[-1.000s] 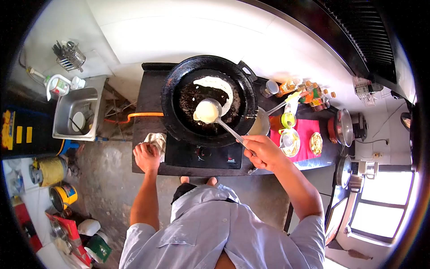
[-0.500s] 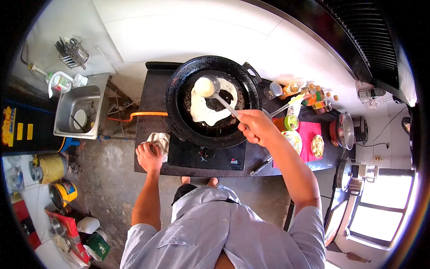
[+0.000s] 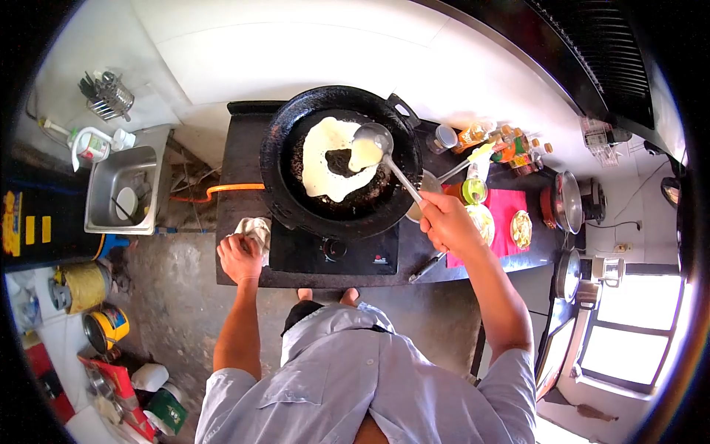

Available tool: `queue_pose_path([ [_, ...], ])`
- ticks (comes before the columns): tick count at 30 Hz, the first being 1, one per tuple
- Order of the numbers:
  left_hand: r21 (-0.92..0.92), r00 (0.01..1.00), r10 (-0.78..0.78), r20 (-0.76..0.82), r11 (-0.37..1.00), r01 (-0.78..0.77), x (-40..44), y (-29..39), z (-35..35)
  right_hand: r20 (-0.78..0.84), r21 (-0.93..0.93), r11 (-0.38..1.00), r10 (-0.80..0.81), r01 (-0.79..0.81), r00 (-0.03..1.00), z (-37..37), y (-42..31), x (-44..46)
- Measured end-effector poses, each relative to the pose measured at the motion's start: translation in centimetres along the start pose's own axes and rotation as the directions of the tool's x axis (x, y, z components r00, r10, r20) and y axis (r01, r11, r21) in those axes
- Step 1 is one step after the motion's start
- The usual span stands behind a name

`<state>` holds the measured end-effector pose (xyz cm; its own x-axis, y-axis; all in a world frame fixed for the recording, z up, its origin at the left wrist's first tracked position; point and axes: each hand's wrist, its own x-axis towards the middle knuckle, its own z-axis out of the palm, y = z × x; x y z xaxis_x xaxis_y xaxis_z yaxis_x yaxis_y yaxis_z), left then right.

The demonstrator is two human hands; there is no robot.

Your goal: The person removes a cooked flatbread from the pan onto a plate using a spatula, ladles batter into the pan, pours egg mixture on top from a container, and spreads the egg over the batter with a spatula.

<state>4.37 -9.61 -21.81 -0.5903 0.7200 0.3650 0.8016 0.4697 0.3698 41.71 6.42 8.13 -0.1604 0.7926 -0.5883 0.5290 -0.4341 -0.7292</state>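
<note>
Here, we see a pale, creamy batter (image 3: 316, 159) spread in a ragged ring across the floor of a black, thick-rimmed wok (image 3: 276, 166), the dark, scorched-looking surface showing through its middle. The wok, round with a looped side handle, stands toward the back edge of the dark counter (image 3: 240, 166), behind the smooth, glossy black control panel (image 3: 355, 263) with its round knob. Our round metal ladle (image 3: 379, 135) is tilted over the ring's right side, with more batter in its bowl. Our right hand (image 3: 451, 224) has its fingers wrapped closely around the end of the slim handle, knuckles up, the forearm slanting in from the counter's front edge with the elbow bent outward. Near the front left corner, our left hand (image 3: 241, 259) lies palm down, its forearm reaching almost straight forward; its fingers bend together against a crumpled, off-white cloth (image 3: 259, 231), though we cannot tell whether they pinch it. Toward the counter's right end lies a flat red mat (image 3: 509, 214).
</note>
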Motion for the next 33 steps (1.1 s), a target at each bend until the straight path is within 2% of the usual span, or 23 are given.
queue_pose_path([
  [2, 0.002, 1.000, -0.006, 0.011, 1.000, 0.006, -0.1, -0.2, 0.1, -0.012, -0.064, 0.997, -0.048, 0.047, 0.999, 0.0, 0.0, -1.0],
  [5, -0.001, 1.000, -0.012, 0.029, 1.000, 0.012, -0.2, -0.1, -0.2, -0.147, -0.345, 0.893, -0.356, 0.289, 0.923, 0.6, 2.1, -1.4],
  [8, -0.006, 0.999, -0.011, 0.033, 1.000, 0.011, -0.2, -0.2, -0.1, -0.185, -0.604, 0.662, -0.658, 0.445, 0.730, 1.1, 3.8, -1.9],
  [11, -0.011, 1.000, -0.011, 0.029, 1.000, 0.011, -0.2, -0.3, 0.1, -0.183, -0.712, 0.439, -0.870, 0.548, 0.458, 2.1, 3.2, -3.0],
  [14, -0.011, 1.000, -0.010, 0.026, 1.000, 0.011, -0.2, -0.3, 0.0, -0.234, -0.776, 0.439, -0.867, 0.453, 0.441, 4.1, 3.8, -4.2],
  [15, -0.009, 1.000, -0.009, 0.026, 1.000, 0.009, -0.2, -0.3, 0.0, -0.235, -0.793, 0.407, -0.891, 0.453, 0.389, 5.1, 4.8, -3.4],
  [16, -0.019, 1.000, -0.013, 0.026, 1.000, 0.013, -0.4, -0.3, 0.0, -0.186, -0.875, 0.371, -0.851, 0.310, 0.491, 6.1, 6.1, -2.4],
  [18, -0.037, 1.000, -0.008, 0.027, 0.999, 0.009, -0.2, -0.3, -0.1, -0.140, -0.898, 0.349, -0.803, 0.267, 0.579, 7.8, 8.4, 0.4],
  [23, -0.025, 0.999, 0.013, 0.033, 1.000, -0.012, -0.5, -1.0, -0.1, -0.309, -0.757, 0.532, -0.803, 0.380, 0.510, 8.8, 8.3, -1.5],
  [26, -0.042, 1.000, 0.019, 0.012, 0.999, -0.019, -0.5, -0.6, 0.4, -0.316, -0.725, 0.567, -0.779, 0.391, 0.542, 9.9, 9.0, -1.0],
  [27, -0.047, 0.999, 0.034, 0.011, 0.998, -0.034, -0.4, -0.9, 0.3, -0.313, -0.672, 0.609, -0.749, 0.422, 0.584, 10.1, 9.8, -0.4],
  [28, -0.044, 0.999, 0.043, 0.009, 0.998, -0.043, -0.2, -1.0, 0.3, -0.391, -0.536, 0.600, -0.800, 0.594, 0.455, 10.4, 10.4, 0.5],
  [30, -0.036, 0.999, 0.040, 0.007, 0.999, -0.039, -0.6, -0.8, 0.3, -0.476, -0.402, 0.693, -0.717, 0.598, 0.510, 10.0, 11.6, -0.2],
  [31, -0.044, 0.998, 0.059, 0.001, 0.997, -0.059, -0.6, -1.2, 0.5, -0.456, 0.018, 0.850, -0.462, 0.527, 0.760, 9.3, 10.5, -2.1],
  [32, -0.040, 0.998, 0.070, 0.000, 0.997, -0.070, -0.6, -1.6, 0.7, -0.293, 0.422, 0.848, -0.205, 0.319, 0.934, 8.4, 9.3, -4.4],
  [33, -0.038, 0.997, 0.080, -0.003, 0.996, -0.080, -0.6, -1.7, 0.8, -0.283, 0.616, 0.744, -0.096, 0.258, 0.954, 8.1, 9.3, -5.5],
])
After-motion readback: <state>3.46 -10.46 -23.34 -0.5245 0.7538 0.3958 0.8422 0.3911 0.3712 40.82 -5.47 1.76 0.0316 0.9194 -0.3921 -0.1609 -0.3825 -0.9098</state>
